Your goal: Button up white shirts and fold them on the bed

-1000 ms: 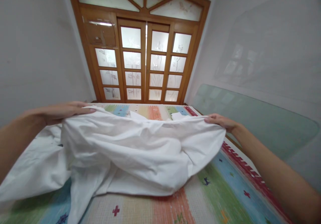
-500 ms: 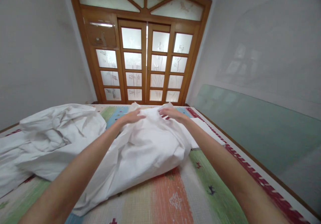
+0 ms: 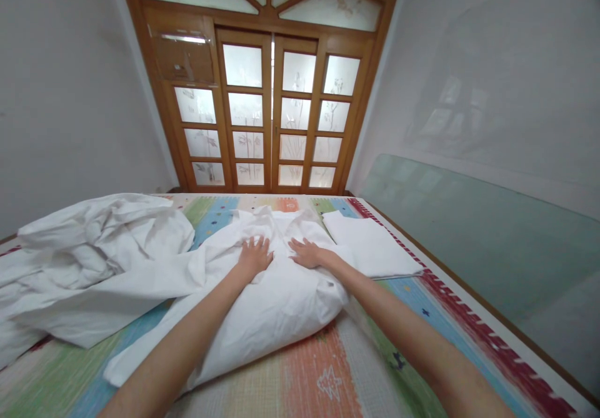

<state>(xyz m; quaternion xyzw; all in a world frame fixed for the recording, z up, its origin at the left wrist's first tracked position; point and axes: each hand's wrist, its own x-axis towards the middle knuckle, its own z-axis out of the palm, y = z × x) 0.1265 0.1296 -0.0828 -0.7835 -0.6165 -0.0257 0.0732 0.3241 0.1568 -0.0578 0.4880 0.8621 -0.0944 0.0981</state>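
Observation:
A puffed, wrinkled white cloth (image 3: 276, 308) lies before me on a bed with a colourful striped cover (image 3: 262, 380). My left hand (image 3: 255, 258) rests on top of the cloth with its fingers spread. Just to its right, my right hand (image 3: 307, 253) lies palm down on the same cloth, fingers stretched out and apart. Past my fingertips the cloth's far edge stands up in small folds. Whether the white piece is a pillowcase or a sheet, I cannot tell.
A crumpled heap of white fabric (image 3: 103, 243) covers the left side. To the right lies a flat, folded white cloth (image 3: 375, 246). A pale green panel (image 3: 469, 230) leans along the right wall. Wooden glazed doors (image 3: 272, 112) stand beyond the far edge.
Both hands have come back toward me, from the cloth's raised far edge down onto its middle. That far part has dropped lower, uncovering more of the striped cover and the folded cloth.

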